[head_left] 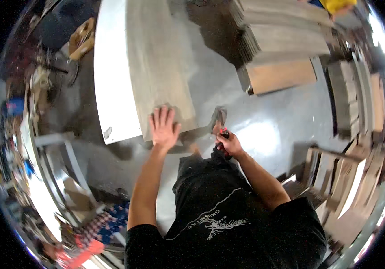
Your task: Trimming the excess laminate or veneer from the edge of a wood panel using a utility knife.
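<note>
My left hand (163,127) lies flat with its fingers stretched out on the near end of a long grey wood-grain panel (161,67). That panel overlaps a white panel (112,67), which shows along its left side. To the right, clear of the panels, my right hand (231,145) is closed round a tool with a red-and-black handle (223,133). The tool's working end is too blurred for me to tell its exact kind. My foot (219,117) shows on the grey floor just beyond that hand.
Stacked grey boards (286,40) stand at the far right, with a brown panel (282,77) at their near end. More boards (347,98) lean at the right. A cardboard box (82,39) sits far left. One person (85,246) is at lower left; yellow clothing (337,5) shows at the top right.
</note>
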{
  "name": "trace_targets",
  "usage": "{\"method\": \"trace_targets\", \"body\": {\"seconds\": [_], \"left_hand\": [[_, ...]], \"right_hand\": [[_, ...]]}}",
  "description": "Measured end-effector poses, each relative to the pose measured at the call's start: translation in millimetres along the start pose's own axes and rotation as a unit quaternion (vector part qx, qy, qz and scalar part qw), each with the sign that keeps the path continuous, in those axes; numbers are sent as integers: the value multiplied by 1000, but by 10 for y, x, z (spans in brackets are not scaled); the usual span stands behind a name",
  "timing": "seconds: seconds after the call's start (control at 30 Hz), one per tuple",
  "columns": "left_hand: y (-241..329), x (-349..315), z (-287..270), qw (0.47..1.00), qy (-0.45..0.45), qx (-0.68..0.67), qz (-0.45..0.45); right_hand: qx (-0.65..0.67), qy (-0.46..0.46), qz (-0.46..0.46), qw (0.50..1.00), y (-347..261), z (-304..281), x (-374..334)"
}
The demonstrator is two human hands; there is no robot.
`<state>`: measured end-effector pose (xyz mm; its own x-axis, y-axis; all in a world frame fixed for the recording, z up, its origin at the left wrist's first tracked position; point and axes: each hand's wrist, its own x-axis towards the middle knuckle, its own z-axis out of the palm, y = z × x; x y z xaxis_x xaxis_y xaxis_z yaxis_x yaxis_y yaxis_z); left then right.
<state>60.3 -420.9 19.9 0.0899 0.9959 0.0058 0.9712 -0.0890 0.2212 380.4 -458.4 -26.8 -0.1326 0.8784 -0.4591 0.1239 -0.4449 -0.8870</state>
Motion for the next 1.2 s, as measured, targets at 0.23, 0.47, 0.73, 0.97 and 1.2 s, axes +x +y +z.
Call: {"method": "trace_targets", "body": {"seconds": [0.23, 0.47, 0.73, 0.97, 1.2], "left_hand": [[622, 51, 14, 993, 5, 48, 108], [739, 143, -12, 992, -1, 44, 115], [822, 173, -59, 995, -10, 33, 93], [-43, 355, 92, 997, 27, -71, 26], [-323, 622, 131, 934, 118, 16, -336]], "right_hand": [[201, 125, 263, 935, 356, -279, -750], [287, 157, 252, 911, 532, -135, -786], [254, 123, 255, 925, 329, 62, -605], [139, 60, 142, 978, -356, 234, -490], [-314, 91, -153, 933, -767, 557, -241]]}}
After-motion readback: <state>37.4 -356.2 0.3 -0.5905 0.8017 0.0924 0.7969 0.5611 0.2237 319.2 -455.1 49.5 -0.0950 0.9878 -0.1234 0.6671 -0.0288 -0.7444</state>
